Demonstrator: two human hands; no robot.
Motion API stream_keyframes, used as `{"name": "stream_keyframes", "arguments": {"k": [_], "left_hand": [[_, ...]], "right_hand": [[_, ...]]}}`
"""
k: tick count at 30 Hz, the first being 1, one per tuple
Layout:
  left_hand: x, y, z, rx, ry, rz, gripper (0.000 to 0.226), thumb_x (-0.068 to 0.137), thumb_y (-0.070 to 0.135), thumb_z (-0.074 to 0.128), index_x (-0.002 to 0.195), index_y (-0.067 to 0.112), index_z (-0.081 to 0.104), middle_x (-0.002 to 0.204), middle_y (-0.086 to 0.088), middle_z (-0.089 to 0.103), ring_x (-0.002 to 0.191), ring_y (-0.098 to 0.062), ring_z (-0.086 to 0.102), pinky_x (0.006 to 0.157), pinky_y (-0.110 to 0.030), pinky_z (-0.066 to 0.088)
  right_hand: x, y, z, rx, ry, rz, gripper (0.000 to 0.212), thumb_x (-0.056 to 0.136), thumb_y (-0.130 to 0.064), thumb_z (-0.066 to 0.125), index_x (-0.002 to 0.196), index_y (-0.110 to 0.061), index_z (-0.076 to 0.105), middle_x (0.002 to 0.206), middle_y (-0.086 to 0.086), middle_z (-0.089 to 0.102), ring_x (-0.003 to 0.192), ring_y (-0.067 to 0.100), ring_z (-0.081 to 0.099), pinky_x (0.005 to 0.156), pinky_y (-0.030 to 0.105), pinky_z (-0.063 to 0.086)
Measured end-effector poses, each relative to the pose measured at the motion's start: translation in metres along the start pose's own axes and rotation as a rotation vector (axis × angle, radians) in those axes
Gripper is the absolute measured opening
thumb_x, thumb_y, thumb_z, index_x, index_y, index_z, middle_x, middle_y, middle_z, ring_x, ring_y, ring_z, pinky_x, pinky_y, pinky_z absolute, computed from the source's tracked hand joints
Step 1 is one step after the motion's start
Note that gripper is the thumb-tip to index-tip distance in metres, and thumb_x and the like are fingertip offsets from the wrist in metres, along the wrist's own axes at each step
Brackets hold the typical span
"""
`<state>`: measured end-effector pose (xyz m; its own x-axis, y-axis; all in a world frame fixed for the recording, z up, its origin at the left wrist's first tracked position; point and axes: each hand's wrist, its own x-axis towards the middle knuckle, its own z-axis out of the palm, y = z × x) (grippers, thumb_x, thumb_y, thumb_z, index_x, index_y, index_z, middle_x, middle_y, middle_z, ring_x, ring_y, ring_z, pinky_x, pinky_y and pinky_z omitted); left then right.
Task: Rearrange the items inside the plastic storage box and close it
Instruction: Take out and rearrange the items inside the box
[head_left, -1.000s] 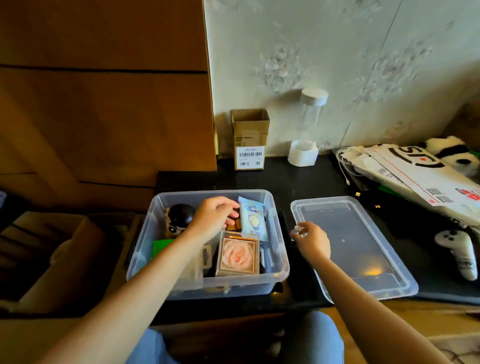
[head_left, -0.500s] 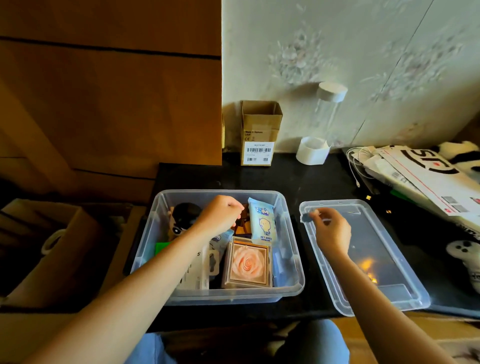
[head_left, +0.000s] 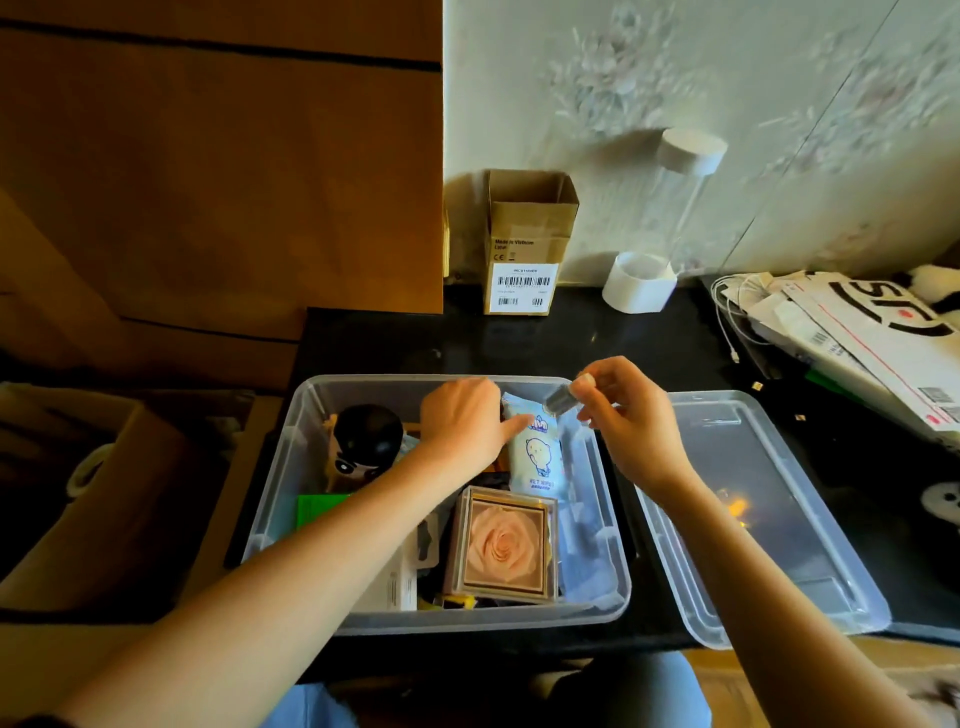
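Observation:
The clear plastic storage box (head_left: 275, 493) stands open on the black table. Inside it are a black round-headed figure (head_left: 366, 441), a wet wipes pack (head_left: 537, 457) standing on end, a rose picture box (head_left: 504, 545), a green card (head_left: 317, 509) and a white blister pack (head_left: 395, 582). My left hand (head_left: 462, 421) reaches into the box's far side. Its thumb lies on the front of the wipes pack and its fingers curl out of sight behind it. My right hand (head_left: 623, 415) pinches a small grey object (head_left: 558, 400) above the box's far right corner. The clear lid (head_left: 779, 519) lies flat beside the box on the right.
A small cardboard carton (head_left: 530, 244), a clear tube with a white cap (head_left: 685, 182) and a white ring (head_left: 639, 280) stand against the wall. Mailers (head_left: 857, 332) and white cables (head_left: 732, 301) pile up at the right. A cardboard box (head_left: 78, 467) sits low on the left.
My right hand rose from the lid's near-left corner and moved left over the box, carrying the small grey object. My left hand shifted right onto the wipes pack.

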<state>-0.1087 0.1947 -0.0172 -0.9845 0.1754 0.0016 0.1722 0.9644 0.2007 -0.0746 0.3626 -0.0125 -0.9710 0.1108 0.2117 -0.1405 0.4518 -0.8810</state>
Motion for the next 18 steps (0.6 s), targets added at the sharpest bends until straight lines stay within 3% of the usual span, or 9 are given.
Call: {"name": "stream_keyframes", "arguments": {"k": [5, 9, 14, 18], "left_hand": [[-0.003, 0.004, 0.013, 0.080, -0.072, 0.055, 0.080, 0.072, 0.076, 0.053, 0.124, 0.016, 0.053, 0.121, -0.007, 0.053, 0.111, -0.025, 0.054, 0.074, -0.033, 0.041], [-0.003, 0.002, 0.019, 0.059, -0.129, 0.052, 0.089, 0.069, 0.075, 0.059, 0.128, 0.010, 0.044, 0.129, -0.009, 0.043, 0.120, -0.026, 0.042, 0.089, -0.036, 0.042], [-0.001, -0.005, 0.021, -0.006, -0.149, 0.091, 0.076, 0.069, 0.069, 0.065, 0.121, 0.015, 0.051, 0.128, -0.007, 0.042, 0.121, -0.024, 0.039, 0.093, -0.038, 0.038], [-0.004, -0.008, 0.025, -0.262, -0.144, -0.002, 0.052, 0.070, 0.054, 0.074, 0.105, 0.018, 0.061, 0.121, 0.000, 0.054, 0.113, -0.020, 0.049, 0.091, -0.035, 0.035]], "right_hand": [[-0.001, 0.006, 0.013, -0.101, -0.052, 0.002, 0.007, 0.095, -0.027, 0.051, 0.088, -0.027, 0.050, 0.083, -0.005, 0.066, 0.071, 0.010, 0.066, 0.063, 0.030, 0.057], [0.002, 0.007, 0.016, -0.164, -0.032, 0.003, 0.006, 0.094, -0.031, 0.051, 0.090, -0.026, 0.049, 0.083, -0.006, 0.066, 0.069, 0.006, 0.066, 0.061, 0.026, 0.056], [0.005, 0.006, 0.017, -0.211, -0.042, 0.033, 0.009, 0.091, -0.034, 0.054, 0.092, -0.025, 0.050, 0.082, -0.009, 0.064, 0.070, 0.004, 0.066, 0.061, 0.020, 0.053], [0.007, 0.007, 0.019, -0.284, -0.029, 0.044, 0.010, 0.092, -0.035, 0.052, 0.093, -0.025, 0.049, 0.078, -0.012, 0.060, 0.069, 0.003, 0.063, 0.058, 0.017, 0.049]]}}
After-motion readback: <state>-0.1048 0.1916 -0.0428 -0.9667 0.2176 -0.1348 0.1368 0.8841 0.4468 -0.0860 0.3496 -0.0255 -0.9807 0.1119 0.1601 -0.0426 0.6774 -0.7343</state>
